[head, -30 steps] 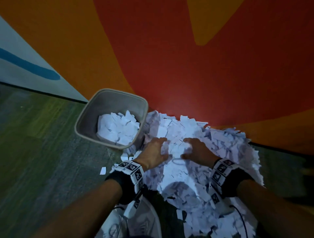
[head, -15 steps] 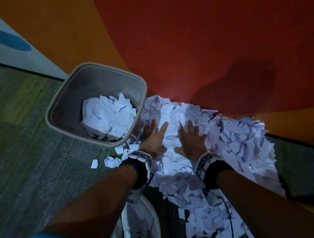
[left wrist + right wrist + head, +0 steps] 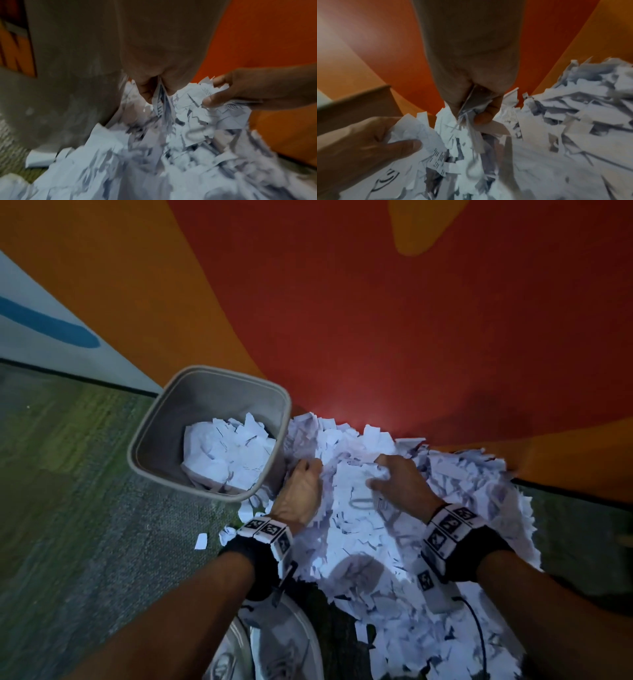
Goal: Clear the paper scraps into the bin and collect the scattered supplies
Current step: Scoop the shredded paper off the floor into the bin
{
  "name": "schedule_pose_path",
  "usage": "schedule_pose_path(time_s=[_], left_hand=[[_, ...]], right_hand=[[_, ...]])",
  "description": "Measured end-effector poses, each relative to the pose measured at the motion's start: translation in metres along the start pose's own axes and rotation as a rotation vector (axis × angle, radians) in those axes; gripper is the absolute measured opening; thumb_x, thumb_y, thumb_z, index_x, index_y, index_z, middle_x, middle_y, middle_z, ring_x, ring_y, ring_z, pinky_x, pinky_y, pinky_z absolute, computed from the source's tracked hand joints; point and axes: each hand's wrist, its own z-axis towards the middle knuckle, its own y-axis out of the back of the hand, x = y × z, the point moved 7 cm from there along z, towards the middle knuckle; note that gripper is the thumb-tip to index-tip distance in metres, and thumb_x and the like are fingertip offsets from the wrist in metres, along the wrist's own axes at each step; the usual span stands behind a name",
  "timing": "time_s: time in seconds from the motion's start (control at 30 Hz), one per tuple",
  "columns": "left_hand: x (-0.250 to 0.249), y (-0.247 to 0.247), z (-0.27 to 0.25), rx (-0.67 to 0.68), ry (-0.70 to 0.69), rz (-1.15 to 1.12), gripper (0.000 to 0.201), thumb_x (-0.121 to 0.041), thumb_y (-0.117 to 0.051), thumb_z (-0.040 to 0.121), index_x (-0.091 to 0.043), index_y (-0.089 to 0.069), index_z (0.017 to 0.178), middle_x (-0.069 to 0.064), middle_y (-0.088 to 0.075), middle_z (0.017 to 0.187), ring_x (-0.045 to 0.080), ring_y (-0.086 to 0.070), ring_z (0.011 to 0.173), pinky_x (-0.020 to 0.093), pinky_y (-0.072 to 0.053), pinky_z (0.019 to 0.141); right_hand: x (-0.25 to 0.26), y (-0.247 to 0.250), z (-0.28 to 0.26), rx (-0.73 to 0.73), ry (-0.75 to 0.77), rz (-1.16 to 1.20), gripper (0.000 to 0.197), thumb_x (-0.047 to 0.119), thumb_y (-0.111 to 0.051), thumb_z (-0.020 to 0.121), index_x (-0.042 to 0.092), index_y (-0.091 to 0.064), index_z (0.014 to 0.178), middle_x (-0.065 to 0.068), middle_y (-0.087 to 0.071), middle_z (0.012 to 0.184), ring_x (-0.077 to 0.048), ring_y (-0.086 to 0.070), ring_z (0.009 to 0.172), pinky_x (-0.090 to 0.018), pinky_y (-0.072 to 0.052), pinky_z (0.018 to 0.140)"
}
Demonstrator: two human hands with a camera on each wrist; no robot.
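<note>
A big heap of white paper scraps lies on the floor against the wall. A grey bin, partly filled with scraps, stands just left of the heap. My left hand is beside the bin, its fingers curled into the heap and gripping scraps. About a hand's width to the right, my right hand also clutches a bunch of scraps. In each wrist view the opposite hand shows as well, fingers bent around crumpled paper. No other supplies are visible among the scraps.
A red and orange wall rises right behind the heap and bin. Green-grey carpet spreads to the left, with two loose scraps near the bin. My white shoe is below the left wrist.
Half a second ago both hands lay flat with spread fingers on the heap. Now the fingers of both have curled and taken hold of scraps. The view has pulled back from the bin.
</note>
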Motion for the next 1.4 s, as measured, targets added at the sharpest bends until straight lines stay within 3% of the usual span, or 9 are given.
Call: schedule_pose_path(time_s=[0.27, 0.4, 0.53, 0.63, 0.77, 0.87, 1.1, 1.23, 1.4], left_hand=[[-0.071, 0.072, -0.048, -0.133, -0.209, -0.026, 0.016, -0.01, -0.048, 0.097, -0.011, -0.049, 0.113, 0.004, -0.053, 0.106, 0.021, -0.054, 0.09, 0.03, -0.045, 0.076], [-0.091, 0.108, -0.064, -0.192, -0.244, -0.047, 0.015, -0.011, -0.05, 0.097, -0.012, -0.051, 0.112, 0.003, -0.055, 0.103, 0.02, -0.052, 0.091, 0.039, -0.047, 0.082], [-0.094, 0.161, -0.076, -0.29, -0.214, -0.123, 0.023, -0.017, -0.05, 0.101, -0.009, -0.051, 0.123, -0.005, -0.051, 0.111, 0.011, -0.048, 0.097, 0.027, -0.04, 0.085], [-0.07, 0.204, -0.078, -0.38, -0.142, -0.171, 0.02, -0.017, -0.052, 0.1, -0.008, -0.054, 0.118, 0.0, -0.059, 0.107, 0.012, -0.051, 0.094, 0.029, -0.039, 0.078], [-0.026, 0.243, -0.08, -0.448, 0.02, -0.191, 0.015, -0.016, -0.053, 0.101, -0.004, -0.052, 0.11, 0.01, -0.061, 0.1, 0.028, -0.056, 0.097, 0.03, -0.034, 0.072], [0.007, 0.257, -0.084, -0.466, 0.156, -0.229, 0.041, -0.015, -0.055, 0.1, 0.0, -0.047, 0.138, 0.015, -0.057, 0.136, 0.031, -0.052, 0.126, 0.03, -0.041, 0.094], [0.061, 0.241, -0.073, -0.402, 0.255, -0.372, 0.04, -0.033, -0.056, 0.091, -0.017, -0.051, 0.127, 0.006, -0.064, 0.121, 0.03, -0.064, 0.106, 0.052, -0.056, 0.089], [0.059, 0.241, -0.071, -0.374, 0.246, -0.365, 0.034, -0.031, -0.06, 0.093, -0.017, -0.053, 0.124, 0.003, -0.063, 0.118, 0.024, -0.064, 0.101, 0.049, -0.056, 0.088], [0.057, 0.248, -0.076, -0.405, 0.245, -0.329, 0.043, -0.023, -0.063, 0.095, -0.005, -0.053, 0.134, 0.011, -0.061, 0.131, 0.027, -0.059, 0.12, 0.043, -0.049, 0.103]], right_hand=[[0.02, 0.072, -0.049, -0.118, -0.003, 0.093, 0.044, 0.023, -0.078, 0.083, 0.007, -0.065, 0.123, -0.009, -0.065, 0.123, -0.021, -0.06, 0.112, -0.021, -0.034, 0.08], [0.035, 0.093, -0.07, -0.161, 0.007, 0.142, 0.054, 0.037, -0.078, 0.079, 0.009, -0.064, 0.124, -0.006, -0.064, 0.121, -0.017, -0.065, 0.097, -0.024, -0.043, 0.074], [0.076, 0.115, -0.079, -0.183, 0.061, 0.125, 0.048, 0.028, -0.075, 0.085, 0.009, -0.063, 0.127, -0.006, -0.063, 0.122, -0.022, -0.064, 0.097, -0.023, -0.04, 0.078], [0.122, 0.124, -0.076, -0.199, 0.127, 0.182, 0.045, 0.026, -0.076, 0.085, 0.012, -0.063, 0.126, -0.003, -0.063, 0.116, -0.014, -0.06, 0.073, -0.019, -0.043, 0.06], [0.183, 0.114, -0.059, -0.214, 0.208, 0.245, 0.045, 0.029, -0.079, 0.082, 0.012, -0.067, 0.122, 0.004, -0.063, 0.114, -0.015, -0.061, 0.106, -0.021, -0.04, 0.083], [0.224, 0.087, -0.044, -0.152, 0.238, 0.285, 0.049, 0.026, -0.078, 0.084, 0.008, -0.063, 0.127, 0.0, -0.061, 0.122, -0.016, -0.056, 0.116, -0.025, -0.041, 0.091], [0.26, 0.024, -0.018, -0.097, 0.196, 0.319, 0.045, 0.021, -0.075, 0.085, 0.012, -0.063, 0.128, -0.003, -0.062, 0.125, -0.019, -0.061, 0.104, -0.023, -0.044, 0.082], [0.267, 0.013, -0.014, -0.095, 0.227, 0.308, 0.036, 0.024, -0.075, 0.082, 0.02, -0.069, 0.118, 0.001, -0.071, 0.102, -0.019, -0.066, 0.084, -0.026, -0.05, 0.07], [0.275, 0.002, -0.02, 0.084, 0.288, 0.325, 0.051, 0.035, -0.079, 0.078, 0.03, -0.06, 0.124, 0.005, -0.066, 0.115, -0.014, -0.069, 0.092, -0.027, -0.058, 0.07]])
